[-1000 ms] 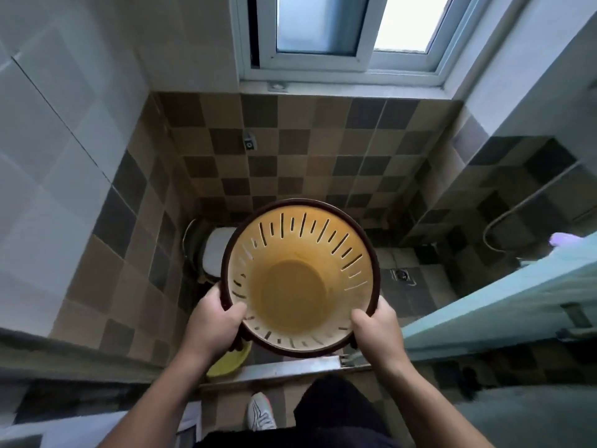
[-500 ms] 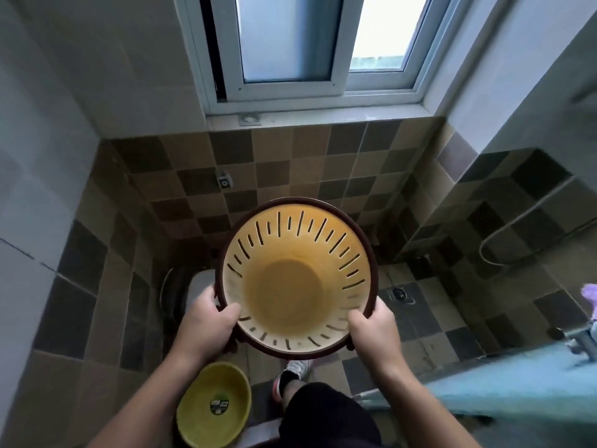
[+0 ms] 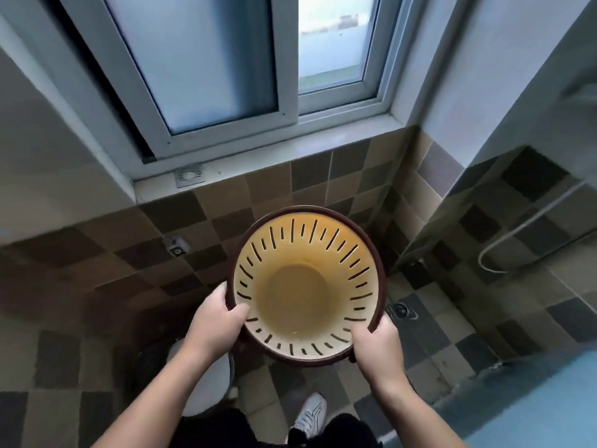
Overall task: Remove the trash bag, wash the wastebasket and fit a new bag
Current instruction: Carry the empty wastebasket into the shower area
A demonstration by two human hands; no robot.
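Note:
I hold a round yellow wastebasket point(image 3: 300, 295) with a dark brown rim and slotted walls in front of me, its mouth facing up at me. No bag is in it, and the bare bottom shows. My left hand point(image 3: 217, 321) grips the rim at the lower left, thumb inside. At the lower right, my right hand point(image 3: 376, 342) grips the rim the same way. No trash bag is in view.
A small tiled bathroom surrounds me. A window point(image 3: 226, 69) and its sill are straight ahead. Below my left arm is a white toilet point(image 3: 210, 383). A floor drain point(image 3: 400, 310) lies to the right, and a pale blue surface point(image 3: 533, 402) fills the lower right. My shoe point(image 3: 311, 415) is on the floor.
I have stepped forward into the bathroom with the wastebasket in both hands. The window has come closer, and the yellow basin on the floor has passed out of view.

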